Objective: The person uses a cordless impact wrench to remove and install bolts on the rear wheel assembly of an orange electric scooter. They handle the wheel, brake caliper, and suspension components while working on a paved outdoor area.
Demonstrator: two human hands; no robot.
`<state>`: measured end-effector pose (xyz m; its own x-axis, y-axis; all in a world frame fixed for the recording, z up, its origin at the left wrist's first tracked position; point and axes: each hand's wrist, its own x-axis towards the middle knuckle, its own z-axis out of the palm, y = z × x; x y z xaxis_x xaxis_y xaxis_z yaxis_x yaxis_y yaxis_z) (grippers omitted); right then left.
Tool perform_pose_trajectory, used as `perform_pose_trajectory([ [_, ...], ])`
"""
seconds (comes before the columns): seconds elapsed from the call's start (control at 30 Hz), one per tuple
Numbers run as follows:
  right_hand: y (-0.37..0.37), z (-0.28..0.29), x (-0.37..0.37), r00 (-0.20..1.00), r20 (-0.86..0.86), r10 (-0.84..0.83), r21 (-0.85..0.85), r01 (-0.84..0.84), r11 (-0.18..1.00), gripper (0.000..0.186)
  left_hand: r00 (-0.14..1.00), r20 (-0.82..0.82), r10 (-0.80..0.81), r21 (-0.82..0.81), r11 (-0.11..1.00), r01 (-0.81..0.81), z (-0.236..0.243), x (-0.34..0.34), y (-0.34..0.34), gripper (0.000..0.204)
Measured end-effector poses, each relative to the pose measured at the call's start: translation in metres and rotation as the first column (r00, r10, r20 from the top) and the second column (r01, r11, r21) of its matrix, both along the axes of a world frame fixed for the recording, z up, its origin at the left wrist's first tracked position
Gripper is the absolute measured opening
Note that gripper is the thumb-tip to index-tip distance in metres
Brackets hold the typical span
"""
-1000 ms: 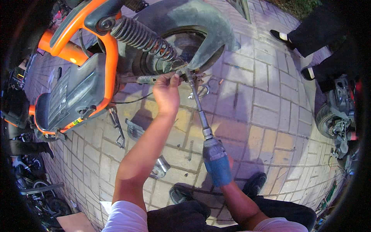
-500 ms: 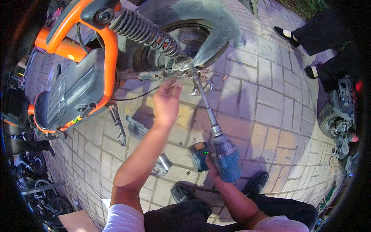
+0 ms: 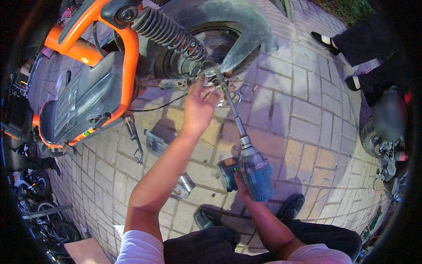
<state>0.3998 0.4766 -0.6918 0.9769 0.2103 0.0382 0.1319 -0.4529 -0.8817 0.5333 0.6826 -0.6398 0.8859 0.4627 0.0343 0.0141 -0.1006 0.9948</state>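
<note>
My right hand (image 3: 243,188) grips a blue cordless impact wrench (image 3: 258,174); its battery faces left with a green light. A long extension bar (image 3: 231,105) runs from the wrench up to a metal bracket (image 3: 210,72) at the rear wheel (image 3: 211,40) of an orange and black scooter (image 3: 124,72), below a coil shock absorber (image 3: 169,33). My left hand (image 3: 201,105) is at that bracket, fingers curled around small metal parts beside the bar's far end; exactly what they pinch is unclear.
A loose dark step plate (image 3: 154,143) and a metal part (image 3: 184,188) lie on the paving under my left forearm. Another person's dark trousers and shoes (image 3: 327,40) stand at upper right. Another scooter (image 3: 382,141) is at right; bicycles (image 3: 35,185) and cardboard (image 3: 85,251) are at left.
The wrench has turned and shifted right, its battery now showing leftward, and the bar's angle followed. My left hand dropped slightly from the bracket, then moved back up and right onto it.
</note>
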Motion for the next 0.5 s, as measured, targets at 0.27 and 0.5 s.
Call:
perform_pose_trajectory([
  [0.27,0.012,0.018,0.024,0.944,0.288,0.159,-0.238,-0.091,0.967,0.018,1.0,0.012,-0.027,-0.11,0.994,0.028,-0.001,-0.004,0.01,0.065],
  [0.5,0.005,0.013,0.013,0.971,0.227,0.08,-0.144,-0.048,0.988,0.025,0.992,-0.051,-0.117,-0.12,0.987,0.111,0.009,-0.009,0.014,0.056],
])
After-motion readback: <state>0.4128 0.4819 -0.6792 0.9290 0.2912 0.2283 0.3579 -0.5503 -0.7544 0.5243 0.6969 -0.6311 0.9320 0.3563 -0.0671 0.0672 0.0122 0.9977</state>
